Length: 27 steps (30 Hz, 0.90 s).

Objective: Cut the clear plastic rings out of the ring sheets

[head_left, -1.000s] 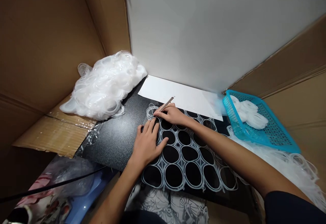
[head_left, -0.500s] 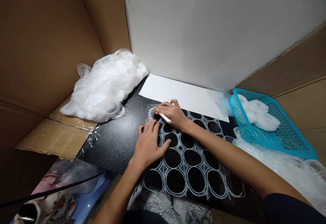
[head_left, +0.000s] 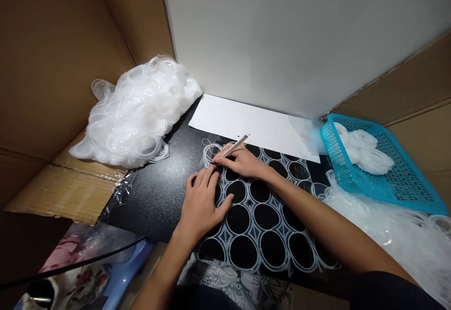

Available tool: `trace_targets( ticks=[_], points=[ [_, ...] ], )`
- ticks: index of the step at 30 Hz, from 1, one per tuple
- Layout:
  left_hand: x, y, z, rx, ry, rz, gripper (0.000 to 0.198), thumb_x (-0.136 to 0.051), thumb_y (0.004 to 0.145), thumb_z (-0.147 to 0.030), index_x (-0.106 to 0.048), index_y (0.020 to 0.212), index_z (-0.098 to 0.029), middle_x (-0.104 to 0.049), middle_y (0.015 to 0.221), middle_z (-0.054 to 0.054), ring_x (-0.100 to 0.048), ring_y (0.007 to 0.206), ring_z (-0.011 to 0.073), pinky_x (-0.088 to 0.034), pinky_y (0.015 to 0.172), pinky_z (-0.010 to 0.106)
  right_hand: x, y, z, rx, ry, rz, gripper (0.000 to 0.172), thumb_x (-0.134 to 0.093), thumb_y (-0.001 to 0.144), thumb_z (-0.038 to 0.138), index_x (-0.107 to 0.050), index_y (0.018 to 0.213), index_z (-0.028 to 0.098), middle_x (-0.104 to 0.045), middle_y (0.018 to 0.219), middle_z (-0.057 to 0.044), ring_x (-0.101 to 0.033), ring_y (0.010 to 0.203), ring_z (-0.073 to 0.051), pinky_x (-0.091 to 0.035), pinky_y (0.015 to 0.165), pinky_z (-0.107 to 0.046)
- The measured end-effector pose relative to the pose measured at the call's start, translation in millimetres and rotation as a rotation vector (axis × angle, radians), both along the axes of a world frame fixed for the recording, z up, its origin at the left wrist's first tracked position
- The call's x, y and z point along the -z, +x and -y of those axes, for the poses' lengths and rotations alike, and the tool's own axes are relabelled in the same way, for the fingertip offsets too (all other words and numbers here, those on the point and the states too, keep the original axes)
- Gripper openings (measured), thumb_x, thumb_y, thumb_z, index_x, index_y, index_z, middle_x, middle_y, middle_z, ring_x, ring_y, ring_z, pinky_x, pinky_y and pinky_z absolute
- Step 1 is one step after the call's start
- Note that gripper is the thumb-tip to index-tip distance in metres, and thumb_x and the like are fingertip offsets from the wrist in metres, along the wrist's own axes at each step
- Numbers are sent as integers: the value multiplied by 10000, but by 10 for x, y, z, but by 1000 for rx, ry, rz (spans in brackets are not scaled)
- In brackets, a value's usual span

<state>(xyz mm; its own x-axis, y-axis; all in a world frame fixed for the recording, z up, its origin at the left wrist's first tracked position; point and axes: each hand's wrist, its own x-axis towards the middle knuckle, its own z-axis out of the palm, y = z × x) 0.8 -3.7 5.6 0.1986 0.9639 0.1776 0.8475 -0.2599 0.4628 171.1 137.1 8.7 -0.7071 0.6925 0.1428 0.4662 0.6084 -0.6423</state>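
Half a second ago the thin stick [head_left: 235, 146] lay low and almost hidden under the right hand [head_left: 243, 162]. Now it stands up again, as it did one second ago, and its free end shows above the knuckles. I judge from this that the hand has turned the tool back into a working position, with the tip against the far left corner of the sheet of joined rings [head_left: 260, 211].

The long axis of the stick runs from the lower left to the upper right. Its tip points down and left, at the ring at that corner, and its free end points toward the white paper [head_left: 253, 124] at the far edge of the desk [head_left: 158, 192]. The fingers [head_left: 225, 159] of the right hand are closed around the stick near its tip.

The left hand [head_left: 202, 202] lies flat on the left edge of the sheet, with fingers spread and grasping nothing, just beside the right hand. It has stayed in nearly the same place through all three pictures.

A heap of loose clear rings [head_left: 134, 108] lies at the far left corner of the desk. A blue basket [head_left: 384, 183] with more rings stands at the right.
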Motion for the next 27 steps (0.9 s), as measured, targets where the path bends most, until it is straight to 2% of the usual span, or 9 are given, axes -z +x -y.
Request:
trace_targets(
  ticks=[2, 4, 12, 15, 19, 23, 27],
  points=[
    [1, 1, 1, 0, -4, -6, 451, -596, 984, -452, -545, 1362, -211, -573, 1505, 137, -497, 1404, 324, -354, 1161, 562, -3, -4, -15, 9, -116, -65, 236, -614, 1039, 429, -818, 997, 318, -804, 1105, -39, -706, 1077, -254, -526, 1000, -504],
    [1, 2, 1, 0, -10, -15, 448, -595, 988, -453, -544, 1356, -204, -571, 1506, 137, -498, 1403, 321, -354, 1163, 561, -18, 1, -22, 4, -138, -76, 219, -619, 1038, 412, -813, 992, 321, -802, 1105, -33, -694, 1097, -252, -496, 1020, -506],
    [-2, -7, -18, -7, -13, -1, 482, -602, 979, -477, -527, 1371, -207, -548, 1535, 148, -483, 1414, 328, -349, 1157, 577, 104, 67, 23, -153, 251, 32, 277, -486, 1109, 405, -753, 1124, 334, -808, 1186, 35, -693, 1106, -203, -298, 1015, -471],
    [5, -13, -24, -4, -23, 9, 465, -606, 972, -483, -534, 1342, -210, -547, 1535, 144, -483, 1418, 322, -355, 1155, 573, 114, 44, 31, -136, 302, 52, 277, -475, 1113, 379, -746, 1157, 341, -796, 1231, 33, -693, 1103, -200, -286, 997, -453],
    [7, -10, -25, -5, -33, 4, 451, -610, 965, -483, -540, 1313, -204, -556, 1514, 146, -486, 1418, 322, -349, 1160, 576, 17, -48, -8, -84, 382, 128, 311, -437, 1121, 355, -746, 1151, 334, -797, 1216, 17, -681, 1091, -221, -273, 990, -460],
    [-1, -7, -26, -4, -43, -5, 475, -620, 958, -483, -531, 1327, -199, -565, 1497, 159, -486, 1415, 331, -338, 1161, 584, -62, -184, -208, -1, 524, 206, 355, -386, 1128, 330, -736, 1182, 330, -773, 1264, -13, -651, 1105, -250, -263, 1018, -479],
    [5, -2, -21, 2, -40, -11, 486, -632, 949, -483, -529, 1324, -193, -565, 1494, 165, -489, 1413, 336, -328, 1163, 589, -115, -310, -677, 121, 562, 195, 396, -359, 1113, 268, -742, 1196, 318, -752, 1288, -46, -616, 1141, -297, -255, 1049, -530]
  ],
)
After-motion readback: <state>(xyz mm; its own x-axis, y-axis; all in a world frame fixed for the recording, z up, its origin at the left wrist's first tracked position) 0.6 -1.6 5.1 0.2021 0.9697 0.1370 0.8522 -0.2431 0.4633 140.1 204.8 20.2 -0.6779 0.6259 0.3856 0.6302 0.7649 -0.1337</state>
